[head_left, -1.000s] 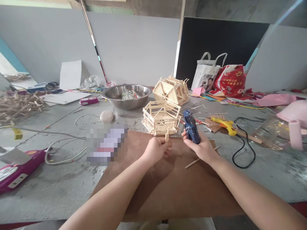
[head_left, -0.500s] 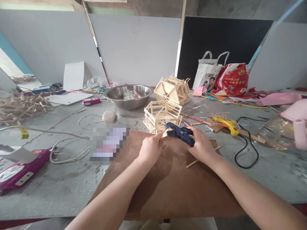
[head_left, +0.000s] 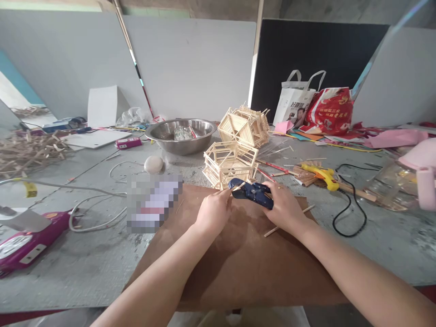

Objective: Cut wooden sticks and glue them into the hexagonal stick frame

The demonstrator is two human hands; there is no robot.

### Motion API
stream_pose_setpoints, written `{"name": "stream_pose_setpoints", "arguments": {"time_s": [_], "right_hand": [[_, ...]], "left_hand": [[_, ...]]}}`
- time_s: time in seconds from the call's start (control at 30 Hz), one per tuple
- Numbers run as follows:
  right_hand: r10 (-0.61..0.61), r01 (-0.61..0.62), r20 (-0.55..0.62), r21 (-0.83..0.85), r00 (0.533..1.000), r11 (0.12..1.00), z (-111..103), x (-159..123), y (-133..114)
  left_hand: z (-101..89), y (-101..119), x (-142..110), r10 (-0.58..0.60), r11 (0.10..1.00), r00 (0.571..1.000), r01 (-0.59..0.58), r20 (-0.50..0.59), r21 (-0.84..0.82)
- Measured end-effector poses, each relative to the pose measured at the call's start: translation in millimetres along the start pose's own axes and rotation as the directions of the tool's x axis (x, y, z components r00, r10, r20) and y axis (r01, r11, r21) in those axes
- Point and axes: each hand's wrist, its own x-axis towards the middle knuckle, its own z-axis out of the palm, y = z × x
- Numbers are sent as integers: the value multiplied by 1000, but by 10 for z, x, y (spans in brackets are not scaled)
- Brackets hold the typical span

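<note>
Closed around a dark blue hand cutter [head_left: 254,193], my right hand [head_left: 286,206] holds its handles over the brown board [head_left: 231,268]. The cutter's jaws point left. My left hand [head_left: 214,211] pinches a thin wooden stick [head_left: 237,186] whose end lies at those jaws. Just beyond the hands stands an open lattice frame [head_left: 231,165] built from wooden sticks. Behind it is a second, fuller stick structure [head_left: 243,127]. A loose stick [head_left: 272,231] lies on the board, partly hidden under my right wrist.
A steel basin [head_left: 180,136] stands behind the frame. To the right lie a yellow glue gun [head_left: 322,176] with a black cord and a clear jug with a pink lid [head_left: 420,159]. On the left are a purple power strip [head_left: 34,238], white cables and a heap of sticks [head_left: 30,152].
The cutter has shifted slightly left, and its handles look closer together. The stick end now lies across its jaws. Both hands stay in nearly the same place.
</note>
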Motion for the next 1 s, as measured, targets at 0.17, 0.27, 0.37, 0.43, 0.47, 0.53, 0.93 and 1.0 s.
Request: {"name": "stream_pose_setpoints", "arguments": {"time_s": [0.17, 0.27, 0.37, 0.43, 0.47, 0.53, 0.93, 1.0], "right_hand": [[12, -11, 30, -45, 999, 999, -28, -1, 12], [26, -23, 49, -63, 998, 998, -46, -2, 7], [36, -32, 62, -70, 997, 997, -56, -2, 1], [45, -40, 77, -66, 996, 997, -63, -2, -2], [51, -46, 87, -62, 995, 997, -66, -2, -2], [63, -57, 103, -53, 993, 997, -74, -2, -1], [167, -137, 216, -149, 962, 979, -128, 19, -11], [186, -146, 240, -174, 953, 974, -132, 26, -13]], "left_hand": [[8, 18, -10, -4, 1000, 1000, 4, 21, 29], [23, 12, -18, 0, 999, 1000, -1, 17, 37], [29, 9, -21, -4, 999, 1000, 4, 18, 43], [23, 15, -22, -13, 999, 999, 12, 30, 46], [16, 20, -23, -17, 999, 999, 15, 38, 47], [1, 34, -24, -19, 999, 998, 17, 52, 45], [-5, 66, -32, -39, 999, 992, 36, 119, 28], [2, 67, -31, -38, 999, 991, 33, 126, 41]]}}
